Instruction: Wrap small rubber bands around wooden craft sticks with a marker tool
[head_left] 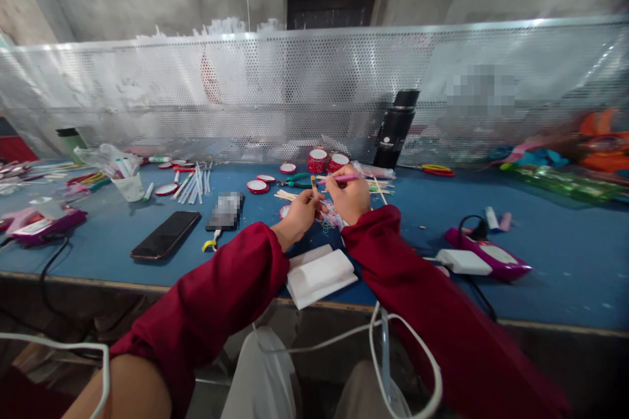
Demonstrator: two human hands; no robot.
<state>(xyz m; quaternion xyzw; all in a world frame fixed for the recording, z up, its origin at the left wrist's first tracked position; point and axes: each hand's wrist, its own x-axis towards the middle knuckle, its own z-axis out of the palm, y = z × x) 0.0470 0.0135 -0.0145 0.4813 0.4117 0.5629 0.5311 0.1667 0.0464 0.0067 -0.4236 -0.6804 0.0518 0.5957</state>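
Both my arms, in dark red sleeves, reach over a blue table. My left hand is closed around a thin wooden stick that points up. My right hand is closed on a pink pen-like tool held level, its tip pointing left close to the stick. Something small and pale with coloured specks shows between the two hands; I cannot make it out. More wooden sticks lie on the table just behind my left hand.
White folded pads lie at the near edge. A black phone lies left; a pink device with a white charger sits right. Red-rimmed lids, red cups, scissors, a black flask and a perforated metal screen stand behind.
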